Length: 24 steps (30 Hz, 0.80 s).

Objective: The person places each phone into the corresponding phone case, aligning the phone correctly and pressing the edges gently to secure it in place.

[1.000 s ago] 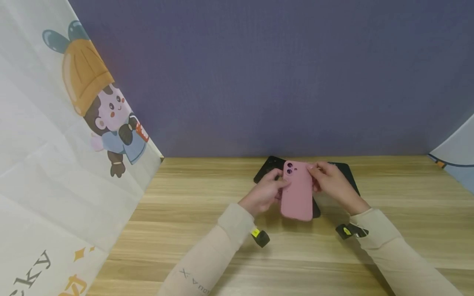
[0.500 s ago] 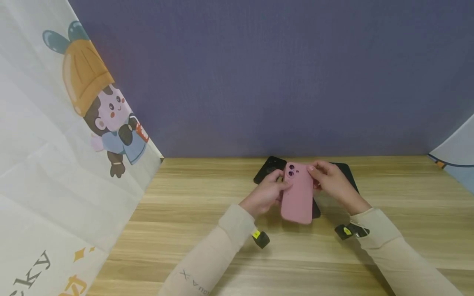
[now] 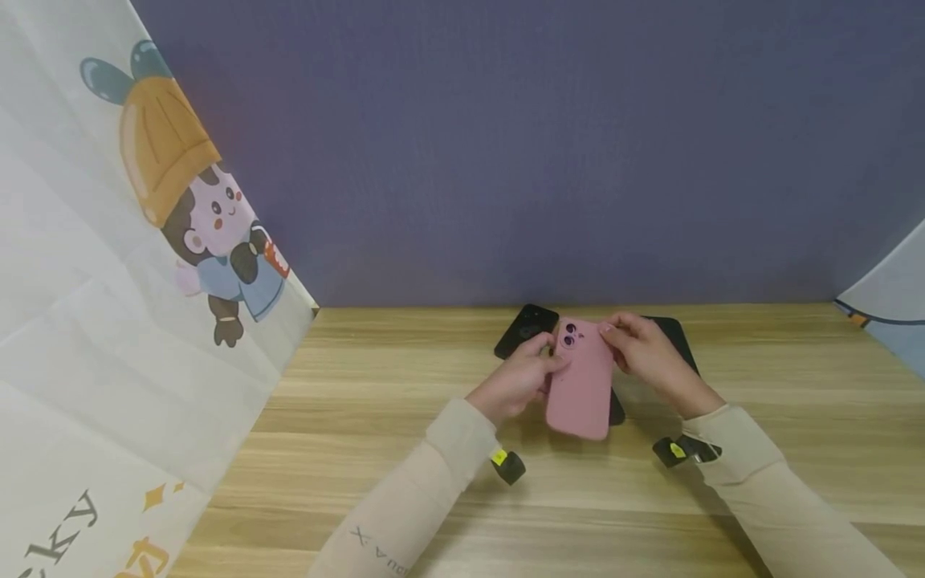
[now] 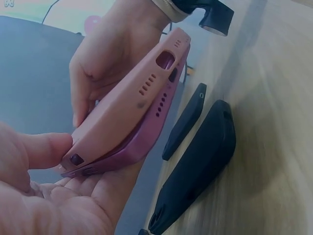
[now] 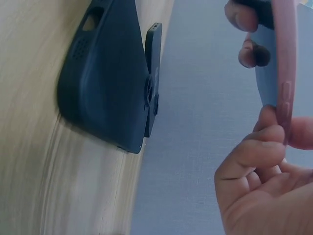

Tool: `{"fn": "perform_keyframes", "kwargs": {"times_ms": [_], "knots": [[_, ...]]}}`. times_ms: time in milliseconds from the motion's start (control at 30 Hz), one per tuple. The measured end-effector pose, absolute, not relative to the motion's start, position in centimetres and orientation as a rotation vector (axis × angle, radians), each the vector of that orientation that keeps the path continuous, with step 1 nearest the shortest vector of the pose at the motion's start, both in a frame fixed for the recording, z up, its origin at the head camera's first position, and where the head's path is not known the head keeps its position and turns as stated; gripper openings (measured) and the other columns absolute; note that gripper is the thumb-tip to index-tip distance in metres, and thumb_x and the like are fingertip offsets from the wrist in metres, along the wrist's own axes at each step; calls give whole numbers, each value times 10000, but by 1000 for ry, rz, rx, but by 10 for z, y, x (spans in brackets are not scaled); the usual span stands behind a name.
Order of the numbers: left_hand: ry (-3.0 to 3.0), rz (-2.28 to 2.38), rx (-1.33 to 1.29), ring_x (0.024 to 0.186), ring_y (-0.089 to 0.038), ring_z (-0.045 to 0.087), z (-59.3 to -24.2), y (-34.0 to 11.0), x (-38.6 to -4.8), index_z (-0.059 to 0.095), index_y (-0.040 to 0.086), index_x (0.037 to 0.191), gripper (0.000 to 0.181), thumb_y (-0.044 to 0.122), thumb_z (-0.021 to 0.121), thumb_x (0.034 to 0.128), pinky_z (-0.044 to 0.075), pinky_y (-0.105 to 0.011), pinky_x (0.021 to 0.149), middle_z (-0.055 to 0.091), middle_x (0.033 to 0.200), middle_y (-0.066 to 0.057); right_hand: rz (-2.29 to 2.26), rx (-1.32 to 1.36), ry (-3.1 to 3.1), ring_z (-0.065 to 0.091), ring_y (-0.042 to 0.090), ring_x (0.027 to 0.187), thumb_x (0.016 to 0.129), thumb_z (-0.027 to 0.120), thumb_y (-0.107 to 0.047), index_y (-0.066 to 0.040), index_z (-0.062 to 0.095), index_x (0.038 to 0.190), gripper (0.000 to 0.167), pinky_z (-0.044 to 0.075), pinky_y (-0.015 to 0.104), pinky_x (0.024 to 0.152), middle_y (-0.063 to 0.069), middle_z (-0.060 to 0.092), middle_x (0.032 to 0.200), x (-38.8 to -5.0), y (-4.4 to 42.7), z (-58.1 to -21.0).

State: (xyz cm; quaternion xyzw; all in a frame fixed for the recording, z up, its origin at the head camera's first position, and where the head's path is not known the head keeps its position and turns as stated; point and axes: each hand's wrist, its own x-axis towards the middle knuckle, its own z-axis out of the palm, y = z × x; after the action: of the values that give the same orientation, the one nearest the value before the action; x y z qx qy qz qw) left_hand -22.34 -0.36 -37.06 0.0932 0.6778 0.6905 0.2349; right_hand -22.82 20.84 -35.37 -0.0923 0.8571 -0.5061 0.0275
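Above the wooden table, a pink phone case point(image 3: 580, 381) is held between both hands, its camera opening facing up. The left wrist view shows a purple-pink phone point(image 4: 146, 139) partly inside it, with a gap along the bottom edge between phone and case. My left hand point(image 3: 516, 373) grips the left side, thumb on the case and fingers beneath the phone. At the upper right corner, my right hand point(image 3: 646, 353) pinches the edge between thumb and fingers. The right wrist view shows this pinch on the case's rim point(image 5: 287, 68) from the side.
A black phone-shaped item point(image 3: 529, 327) with camera lenses lies behind the hands, partly covered. Another dark flat item point(image 3: 678, 341) lies behind my right hand. A purple-grey panel point(image 3: 535, 152) rises at the table's back edge, and a printed white sheet point(image 3: 108, 345) hangs at left.
The lower end of the pink case has shifted slightly toward me and tilts a little more. Both hands stay almost in place, with the same grip.
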Motion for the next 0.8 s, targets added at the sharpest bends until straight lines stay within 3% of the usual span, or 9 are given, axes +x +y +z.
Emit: {"fn": "perform_keyframes", "kwargs": {"times_ms": [200, 467, 800], "knots": [[1891, 1856, 264, 765, -164, 655, -372, -3, -223, 538, 105, 1170, 118, 144, 508, 1063, 589, -290, 664, 657, 946, -75, -1521, -265, 2642, 430, 111, 585, 1107, 421, -378, 6, 545, 1267, 434, 390, 286, 514, 12, 465, 731, -228, 208, -354], [1885, 1820, 301, 761, -174, 675, -373, -1, -221, 565, 97, 1253, 206, 123, 516, 1055, 620, -338, 692, 665, 933, -83, -1499, -264, 2646, 452, 109, 638, 1069, 481, -481, -29, 588, 1155, 472, 430, 290, 568, -1, 484, 750, -229, 207, -357], [1903, 1800, 311, 781, -168, 667, -373, 0, -220, 565, 94, 1269, 220, 127, 507, 1059, 605, -312, 687, 661, 975, -95, -1474, -306, 2671, 444, 102, 609, 1069, 494, -463, -26, 586, 1098, 447, 429, 276, 554, -19, 462, 695, -228, 207, -357]]}}
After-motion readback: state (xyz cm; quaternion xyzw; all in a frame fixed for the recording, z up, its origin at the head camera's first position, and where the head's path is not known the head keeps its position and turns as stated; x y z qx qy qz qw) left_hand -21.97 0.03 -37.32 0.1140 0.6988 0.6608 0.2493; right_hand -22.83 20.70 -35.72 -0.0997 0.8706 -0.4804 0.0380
